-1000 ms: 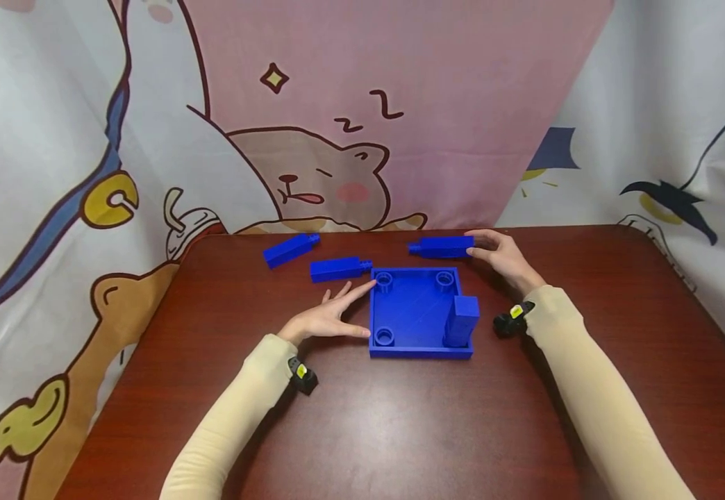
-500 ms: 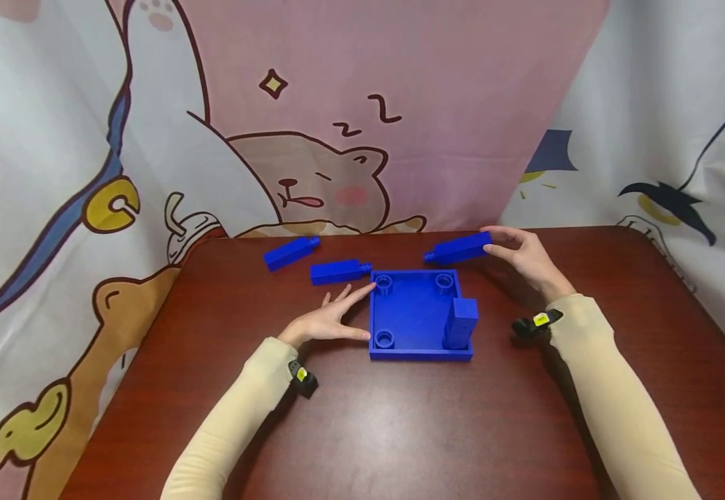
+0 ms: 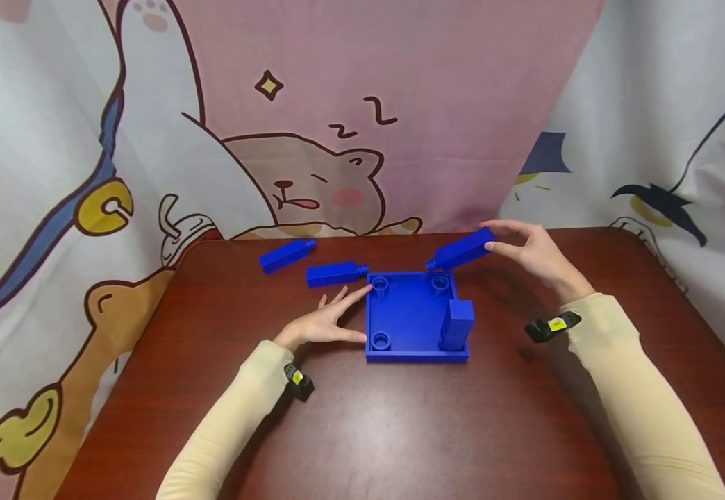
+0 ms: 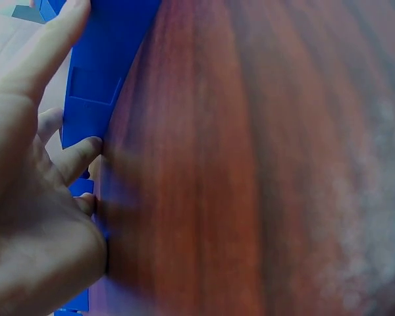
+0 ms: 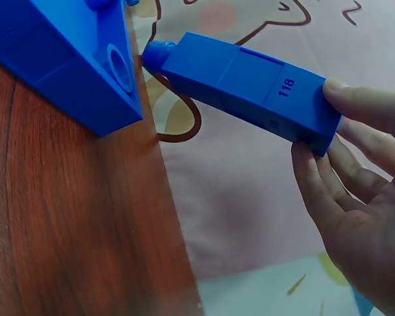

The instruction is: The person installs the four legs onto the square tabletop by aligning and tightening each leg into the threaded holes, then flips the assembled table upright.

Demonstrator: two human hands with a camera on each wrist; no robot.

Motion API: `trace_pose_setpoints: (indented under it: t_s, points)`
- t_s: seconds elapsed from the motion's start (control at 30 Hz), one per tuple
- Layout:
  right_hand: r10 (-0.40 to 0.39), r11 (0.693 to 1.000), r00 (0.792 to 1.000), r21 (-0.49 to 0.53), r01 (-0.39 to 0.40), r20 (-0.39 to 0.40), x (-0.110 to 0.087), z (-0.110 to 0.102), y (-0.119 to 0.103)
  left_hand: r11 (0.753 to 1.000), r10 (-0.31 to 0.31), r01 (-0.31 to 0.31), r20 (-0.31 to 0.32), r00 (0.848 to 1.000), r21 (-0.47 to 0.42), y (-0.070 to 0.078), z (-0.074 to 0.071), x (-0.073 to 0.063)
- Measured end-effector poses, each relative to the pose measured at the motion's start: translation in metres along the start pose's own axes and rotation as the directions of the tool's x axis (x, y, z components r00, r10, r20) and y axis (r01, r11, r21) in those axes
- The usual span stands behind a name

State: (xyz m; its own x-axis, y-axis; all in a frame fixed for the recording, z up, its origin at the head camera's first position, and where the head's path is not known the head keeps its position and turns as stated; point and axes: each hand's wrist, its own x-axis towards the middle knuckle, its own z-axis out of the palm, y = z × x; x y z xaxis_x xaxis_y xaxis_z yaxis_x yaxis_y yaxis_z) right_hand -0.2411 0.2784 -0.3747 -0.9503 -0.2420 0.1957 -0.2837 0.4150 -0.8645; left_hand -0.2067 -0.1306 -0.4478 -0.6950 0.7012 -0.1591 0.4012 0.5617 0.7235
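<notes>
My right hand pinches the thick end of a blue square post, which tilts with its narrow round tip downward near the far right corner of a blue square tray. In the right wrist view the post bears the number 118, and its tip points toward a round socket inside the tray wall. With fingers extended, my left hand touches the tray's left side at thumb and index fingertip. Another post stands upright at the tray's near right corner. Two sockets show along the far side, one at near left.
Two more blue posts, one close to the tray and one farther back, lie on the brown wooden table at the far left. A printed cloth hangs right behind the table's far edge.
My right hand has lifted the post and swung it from level to slanted, tip down, shifting slightly right toward the tray's far right corner. My left hand stays at the tray's side.
</notes>
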Motion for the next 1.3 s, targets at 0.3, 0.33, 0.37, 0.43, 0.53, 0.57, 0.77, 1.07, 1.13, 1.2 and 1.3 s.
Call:
trace_pose_setpoints:
  t_s: [0.3,0.33,0.37,0.43,0.53,0.57,0.77,1.07,1.13,1.2,1.3]
  points:
    - [-0.053,0.998,0.995,-0.023,0.055,0.086,0.002,-0.005,-0.016,1.0,0.029,-0.029,-0.018,0.999,0.0,0.0,0.0,-0.001]
    - [-0.057,0.998,0.994,-0.02,0.059,0.089,0.003,-0.005,-0.017,1.0,0.029,-0.029,-0.019,0.999,0.001,0.0,0.0,-0.001]
    - [-0.063,0.998,0.994,-0.023,0.065,0.093,0.003,-0.005,-0.018,1.0,0.029,-0.029,-0.019,0.999,0.003,0.0,0.0,-0.001]
    - [-0.071,0.997,0.993,-0.025,0.074,0.096,0.004,-0.004,-0.019,1.0,0.02,-0.02,-0.016,1.0,0.005,0.001,0.0,-0.002]
    - [-0.097,0.995,0.989,-0.005,0.099,0.114,0.007,-0.001,-0.019,1.0,0.014,-0.014,-0.014,1.0,0.01,0.002,-0.001,-0.002]
    - [-0.104,0.995,0.987,0.004,0.104,0.123,0.007,0.001,-0.018,1.0,0.013,-0.013,-0.013,1.0,0.012,0.002,-0.001,-0.003]
    - [-0.105,0.993,0.983,-0.033,0.112,0.152,0.011,0.012,-0.022,1.0,0.016,-0.016,-0.018,1.0,0.018,0.002,-0.002,-0.002]
    - [-0.088,0.996,0.98,-0.012,0.092,0.18,0.015,0.03,-0.027,1.0,0.018,-0.018,-0.017,1.0,0.009,0.002,-0.001,-0.002]
    - [-0.081,0.997,0.983,0.001,0.082,0.166,0.014,0.031,-0.024,1.0,0.018,-0.018,-0.017,1.0,0.008,0.002,-0.001,-0.002]
    - [-0.084,0.996,0.984,0.015,0.083,0.158,0.013,0.031,-0.022,1.0,0.013,-0.013,-0.016,1.0,0.006,0.001,-0.001,-0.002]
    - [-0.08,0.997,0.984,0.027,0.076,0.16,0.012,0.029,-0.022,1.0,0.013,-0.013,-0.014,1.0,0.001,0.001,0.0,-0.001]
